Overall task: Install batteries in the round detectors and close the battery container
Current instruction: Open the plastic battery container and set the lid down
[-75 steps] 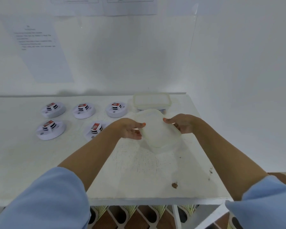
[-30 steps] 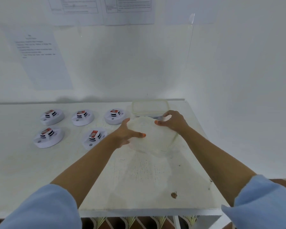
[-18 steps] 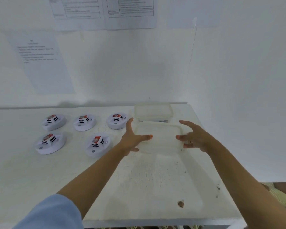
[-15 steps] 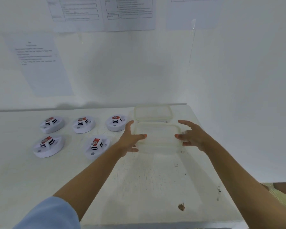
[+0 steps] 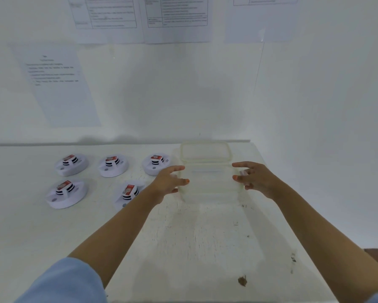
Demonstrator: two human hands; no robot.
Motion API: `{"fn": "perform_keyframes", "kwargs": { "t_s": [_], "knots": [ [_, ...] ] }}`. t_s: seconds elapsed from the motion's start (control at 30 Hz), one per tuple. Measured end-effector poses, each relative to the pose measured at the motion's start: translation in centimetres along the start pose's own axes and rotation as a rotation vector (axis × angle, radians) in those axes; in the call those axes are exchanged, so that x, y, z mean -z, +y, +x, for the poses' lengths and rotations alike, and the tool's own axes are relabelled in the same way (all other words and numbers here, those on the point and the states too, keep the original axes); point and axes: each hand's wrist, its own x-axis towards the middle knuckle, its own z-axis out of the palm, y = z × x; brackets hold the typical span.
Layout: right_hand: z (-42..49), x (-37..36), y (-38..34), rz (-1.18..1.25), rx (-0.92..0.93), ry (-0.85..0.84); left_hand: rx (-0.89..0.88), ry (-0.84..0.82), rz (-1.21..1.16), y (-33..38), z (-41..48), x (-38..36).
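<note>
A translucent plastic lid (image 5: 209,184) hangs level just above the table, right in front of the open battery container (image 5: 205,152) at the back edge. My left hand (image 5: 169,182) grips the lid's left side, thumb on its edge. On the right side my right hand (image 5: 254,178) holds it with spread fingers. Several round white detectors sit to the left in two rows, each with a red-labelled battery on top: three at the back (image 5: 72,165) (image 5: 113,166) (image 5: 156,164), two in front (image 5: 66,193) (image 5: 129,193). I cannot make out the container's contents.
The white table (image 5: 194,241) ends at the wall behind and at a right edge just beyond my right hand. A brown mark (image 5: 242,280) lies near the front edge. Printed sheets (image 5: 57,84) hang on the wall.
The lid was tilted and turned between my hands. It has been levelled and carried away from me, up to the container. The detectors have not moved.
</note>
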Motion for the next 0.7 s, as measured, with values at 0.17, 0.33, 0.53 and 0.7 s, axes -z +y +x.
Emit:
{"fn": "perform_keyframes", "kwargs": {
  "t_s": [0.17, 0.33, 0.53, 0.7],
  "knots": [
    [-0.5, 0.5, 0.0, 0.119, -0.059, -0.052, -0.029, 0.053, -0.048, 0.7, -0.9, 0.7],
    [-1.6, 0.3, -0.5, 0.171, -0.104, -0.028, -0.071, 0.062, -0.091, 1.4, -2.8, 0.7],
    [-3.6, 1.0, -1.0, 0.191, -0.084, -0.015, -0.143, 0.011, -0.106, 1.2, -5.1, 0.3],
    [-5.6, 2.1, 0.2, 0.300, -0.032, -0.068, -0.230, -0.067, -0.077, 0.7, -7.3, 0.3]
  ]
}}
